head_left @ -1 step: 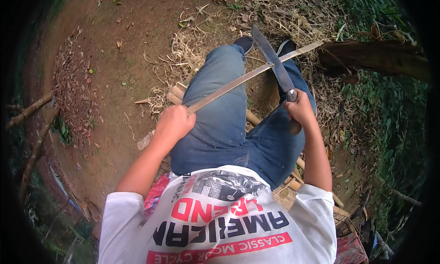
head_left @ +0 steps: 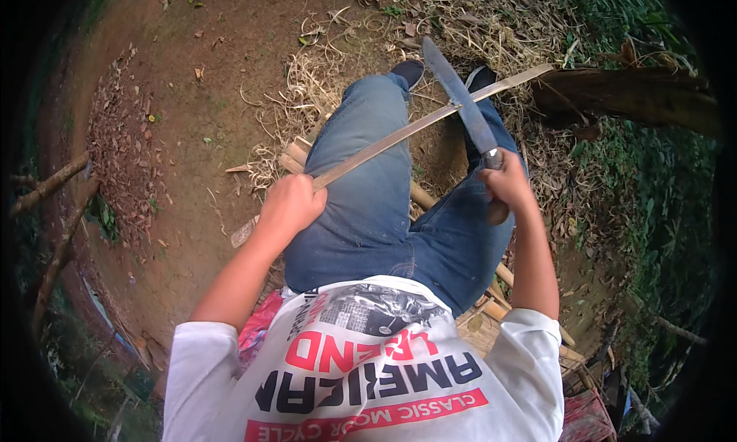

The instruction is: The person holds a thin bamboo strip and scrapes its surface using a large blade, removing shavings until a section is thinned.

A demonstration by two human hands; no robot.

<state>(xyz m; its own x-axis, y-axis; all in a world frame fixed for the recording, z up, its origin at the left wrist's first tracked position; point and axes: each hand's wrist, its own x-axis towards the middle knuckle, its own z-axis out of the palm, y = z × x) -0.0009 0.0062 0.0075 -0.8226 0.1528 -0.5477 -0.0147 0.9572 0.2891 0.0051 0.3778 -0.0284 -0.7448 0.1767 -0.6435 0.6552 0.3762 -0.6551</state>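
Observation:
My left hand (head_left: pixel 293 205) is wrapped round the near end of a long, flat bamboo strip (head_left: pixel 376 147). The strip slants up to the right across my left thigh, its far end past my right foot. In my right hand (head_left: pixel 506 182) is the handle of a machete (head_left: pixel 477 125), gripped above my right thigh. Its broad grey blade points away from me, tip tilted left. Blade and strip cross between my lower legs and appear to touch there. The fingers of both hands are closed; part of the machete's handle is hidden by my right hand.
Curled pale shavings (head_left: pixel 315 77) litter the ground around my feet. A dark log (head_left: pixel 629 96) lies at the far right, beside green plants (head_left: pixel 614 165). Bamboo pieces (head_left: pixel 294 156) show beside my left thigh. Branches (head_left: pixel 57 182) stand at the left edge over brown soil.
The far end of the bamboo strip has shifted slightly outward to the right. My right hand and the machete have moved a little; my left hand stays nearly in place.

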